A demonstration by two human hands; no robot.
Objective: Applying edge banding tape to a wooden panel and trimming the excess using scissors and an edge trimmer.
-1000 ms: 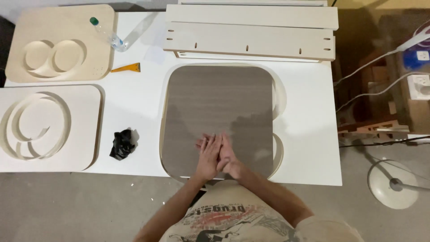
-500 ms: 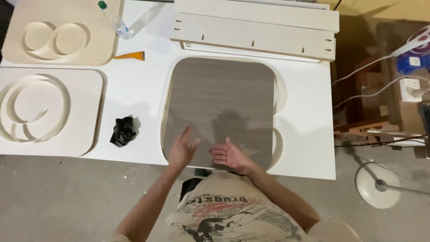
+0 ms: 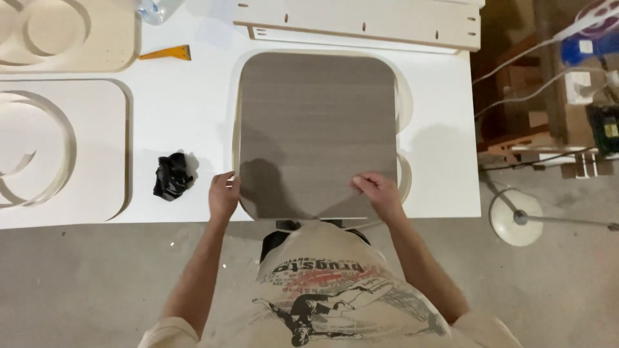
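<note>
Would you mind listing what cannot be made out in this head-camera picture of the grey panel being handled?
Head view only:
- Pale board under the grey panel: mostly covered by it.
- Left hand fingertips: curled over the panel's edge, hidden.
- Bottle: cut off by the top edge.
- Ring-cut board: cut off at left.
- Black crumpled item: kind unclear.

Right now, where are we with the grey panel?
Done: the grey panel lies flat on the white table over a pale board. In hand: left hand grips its near left corner, right hand its near right edge. Left: slotted boards at the back lie untouched.
</note>
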